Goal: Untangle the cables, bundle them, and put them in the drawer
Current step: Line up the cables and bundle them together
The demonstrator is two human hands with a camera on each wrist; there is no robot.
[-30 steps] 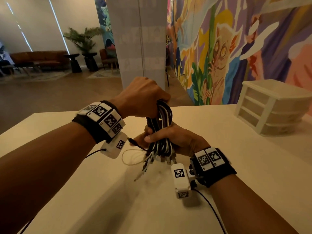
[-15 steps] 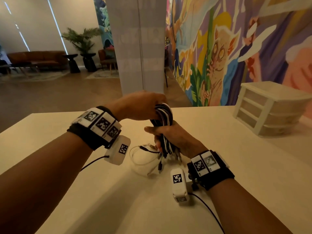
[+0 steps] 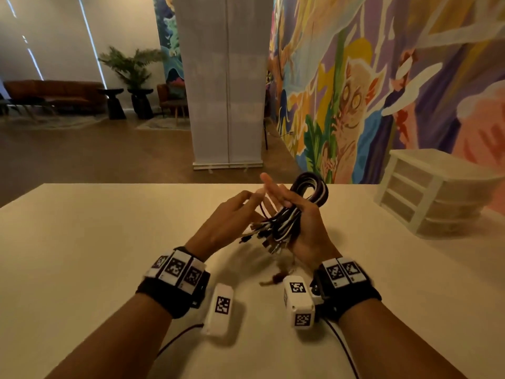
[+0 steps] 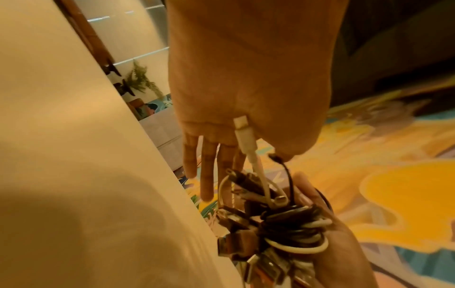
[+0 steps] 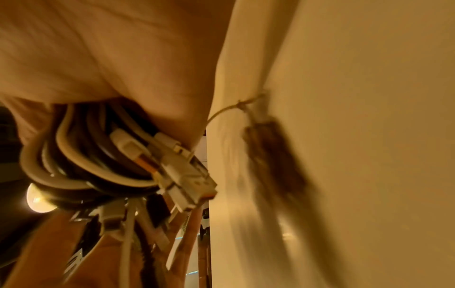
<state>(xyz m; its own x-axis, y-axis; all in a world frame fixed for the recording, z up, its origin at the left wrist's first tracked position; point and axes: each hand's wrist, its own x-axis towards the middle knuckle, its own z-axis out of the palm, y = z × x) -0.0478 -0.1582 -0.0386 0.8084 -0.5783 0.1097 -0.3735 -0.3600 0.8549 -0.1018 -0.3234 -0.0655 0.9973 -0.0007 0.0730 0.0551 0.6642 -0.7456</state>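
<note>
A bundle of black and white cables point(image 3: 287, 222) lies across my upturned right hand point(image 3: 311, 231), which holds it above the table point(image 3: 109, 242). Its looped end point(image 3: 311, 187) points away from me and the plug ends point(image 3: 262, 239) stick out to the left. In the right wrist view the cables point(image 5: 86, 165) run out from under the base of my thumb. My left hand point(image 3: 235, 212) is beside the plug ends with straight fingers. A white connector point(image 4: 242, 134) rests against its palm. The white drawer unit point(image 3: 426, 192) stands at the right, all drawers closed.
A small brown tuft on a thin string point(image 3: 273, 279) lies on the table under my right wrist, blurred in the right wrist view point(image 5: 270, 155). A white column point(image 3: 226, 105) and a mural wall stand beyond the far table edge.
My left hand has let go of the top of the bundle and opened beside the plugs. My right hand has turned palm up, laying the bundle from upright to sideways.
</note>
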